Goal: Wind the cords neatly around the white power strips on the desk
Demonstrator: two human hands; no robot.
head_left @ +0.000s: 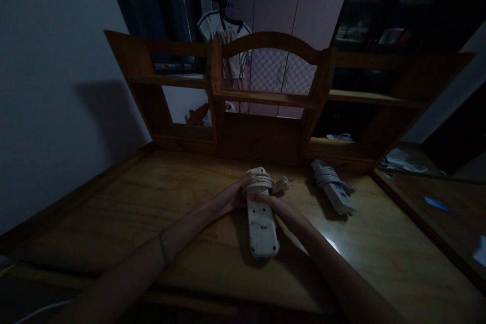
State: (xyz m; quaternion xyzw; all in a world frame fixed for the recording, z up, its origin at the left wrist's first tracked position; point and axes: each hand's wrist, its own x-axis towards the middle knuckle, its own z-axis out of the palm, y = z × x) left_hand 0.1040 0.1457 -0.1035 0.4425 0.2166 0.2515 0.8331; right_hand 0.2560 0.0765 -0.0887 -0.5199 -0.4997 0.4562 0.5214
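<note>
1. Clamping a white power strip [263, 230] with left hand [237, 195] and right hand [276, 203], lower centre of the frame.
2. Wrapped at its upper end with pale cord [261, 180], with a plug [281, 186] jutting rightward.
3. Showing a second power strip [337, 198], wound with grey cord [327, 176], on the desk [197, 174], right of centre.

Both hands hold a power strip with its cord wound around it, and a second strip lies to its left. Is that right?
Not quite: the head view shows the second strip lying to the right of the held strip. The rest stands.
</note>
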